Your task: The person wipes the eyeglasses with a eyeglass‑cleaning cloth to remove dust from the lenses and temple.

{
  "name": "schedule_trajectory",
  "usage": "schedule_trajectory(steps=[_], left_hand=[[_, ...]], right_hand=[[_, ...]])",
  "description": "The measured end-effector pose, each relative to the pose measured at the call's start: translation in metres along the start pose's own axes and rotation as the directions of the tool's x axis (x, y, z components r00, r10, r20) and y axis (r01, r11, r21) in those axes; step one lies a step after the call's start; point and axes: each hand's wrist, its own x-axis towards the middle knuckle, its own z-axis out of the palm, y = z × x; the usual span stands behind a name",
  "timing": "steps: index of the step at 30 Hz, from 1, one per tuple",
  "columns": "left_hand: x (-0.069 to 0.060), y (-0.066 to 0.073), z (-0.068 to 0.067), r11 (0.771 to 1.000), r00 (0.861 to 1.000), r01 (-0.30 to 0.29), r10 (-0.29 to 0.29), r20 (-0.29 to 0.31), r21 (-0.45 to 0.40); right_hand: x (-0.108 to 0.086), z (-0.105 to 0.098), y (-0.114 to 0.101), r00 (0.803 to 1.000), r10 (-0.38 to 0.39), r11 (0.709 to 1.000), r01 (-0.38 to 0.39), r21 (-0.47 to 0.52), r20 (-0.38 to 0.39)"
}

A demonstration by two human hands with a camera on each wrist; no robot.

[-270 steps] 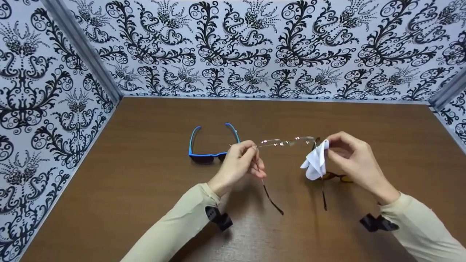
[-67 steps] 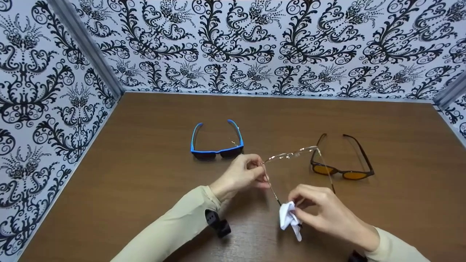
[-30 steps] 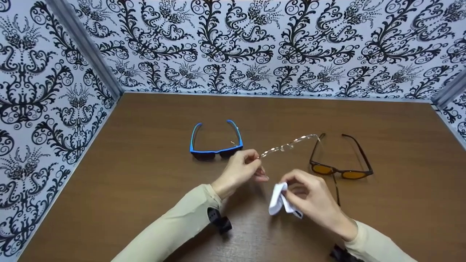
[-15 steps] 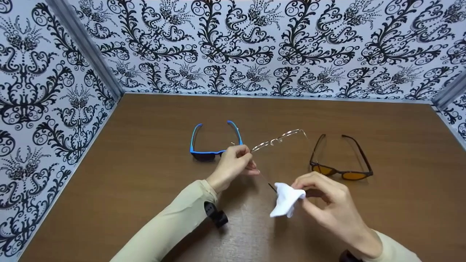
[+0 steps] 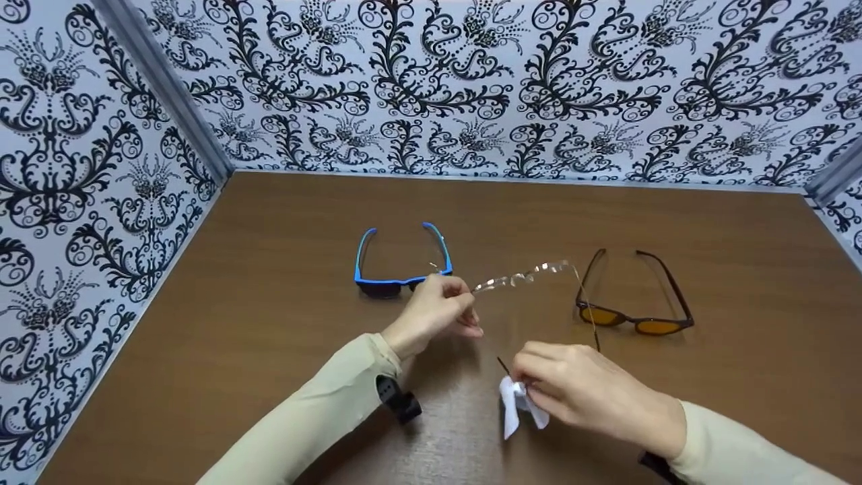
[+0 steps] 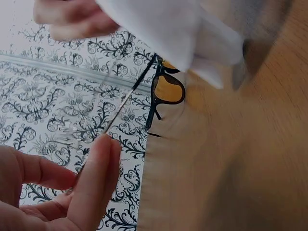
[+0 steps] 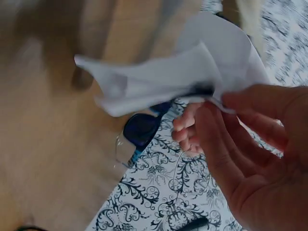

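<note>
Along the far left, a white side wall (image 5: 50,168) with black scrollwork meets the matching back wall (image 5: 444,94) at a grey corner strip (image 5: 172,87), and the brown table (image 5: 283,249) begins at its foot. A cream left sleeve (image 5: 316,404) slants up from the near edge, a black wrist device (image 5: 399,397) at its cuff. Beyond the cuff lie blue-framed sunglasses (image 5: 380,290), temples unfolded toward the back wall; in the head view the left hand (image 5: 434,313) hides most of their right-hand lens. That hand has thumb and finger closed in a pinch on the near temple of the clear glasses (image 5: 495,283), which are held above the table between the two other pairs. Their near temple runs down to a dark tip beside the white cloth (image 5: 512,404); whether the cloth wraps that tip is not clear. Right of it, the right hand (image 5: 589,387) has hold of the cloth in a closed pinch, folds hanging below the fingers. Behind it, dark-framed glasses (image 5: 601,316) with amber lenses lie unfolded, the clear pair's far temple crossing in front of one lens. In the left wrist view the cloth blocks part of the amber pair.
</note>
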Motion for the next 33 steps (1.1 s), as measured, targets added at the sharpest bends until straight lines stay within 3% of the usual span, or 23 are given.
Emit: schedule_trajectory(steps=[4, 9, 12, 17, 26, 29, 33], left_hand=[[-0.003, 0.001, 0.004, 0.999, 0.999, 0.014, -0.016, 0.041, 0.045], [-0.005, 0.001, 0.01, 0.991, 0.999, 0.009, -0.015, 0.048, 0.13], [-0.005, 0.001, 0.012, 0.977, 1.0, 0.005, -0.012, 0.029, 0.211], [-0.006, 0.003, 0.013, 0.944, 0.999, -0.037, 0.037, 0.004, 0.329], [-0.006, 0.007, 0.011, 0.972, 0.999, -0.008, -0.003, 0.046, 0.235], [-0.006, 0.007, 0.011, 0.981, 0.998, 0.006, -0.017, 0.056, 0.192], [-0.005, 0.008, 0.006, 0.995, 0.996, 0.044, -0.051, 0.069, 0.092]], right_hand=[[0.009, 0.002, 0.0, 1.0, -0.018, 0.983, 0.021, -0.181, 0.019], [0.022, 0.008, 0.004, 0.994, -0.097, 0.937, 0.077, -0.341, -0.043], [0.028, 0.011, 0.009, 0.988, -0.135, 0.915, 0.094, -0.393, -0.076], [0.034, 0.013, 0.014, 0.982, -0.156, 0.904, 0.099, -0.416, -0.107], [0.035, 0.011, 0.016, 0.981, -0.134, 0.92, 0.069, -0.387, -0.143], [0.032, 0.007, 0.013, 0.99, -0.099, 0.944, 0.061, -0.323, -0.104], [0.024, 0.001, 0.007, 0.997, -0.07, 0.974, 0.072, -0.213, 0.018]])
